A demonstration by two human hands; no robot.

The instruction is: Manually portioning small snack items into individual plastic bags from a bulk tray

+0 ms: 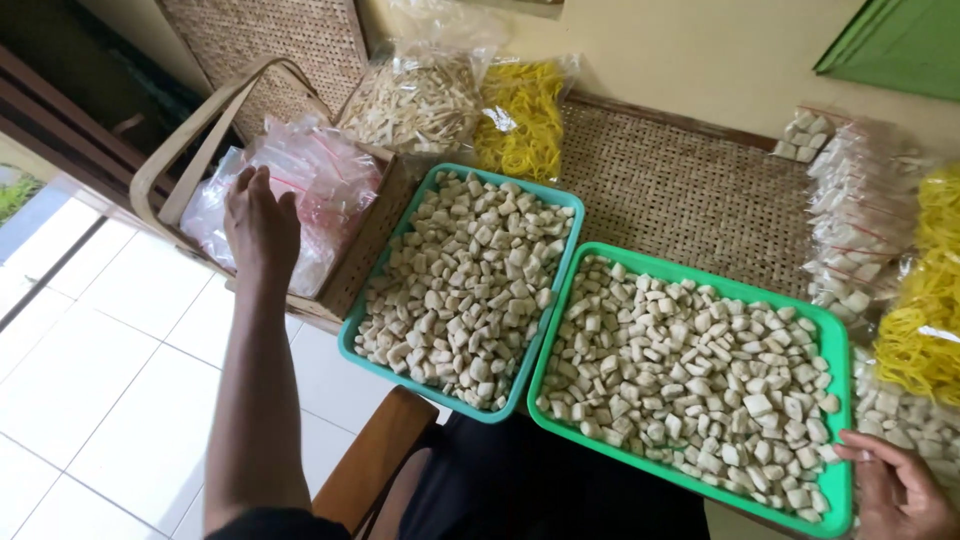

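My left hand reaches out with fingers spread and rests on a pile of empty clear plastic bags in a woven basket at the left. My right hand sits at the bottom right, fingers apart, touching the near corner of a green tray full of small pale cracker pieces. A second, teal tray of the same pieces lies between the basket and the green tray.
Large bags of pale sticks and yellow noodle-like snacks lean against the wall. Small filled bags and more yellow snacks are stacked at the right on a woven bench. A wooden chair arm stands below; tiled floor lies left.
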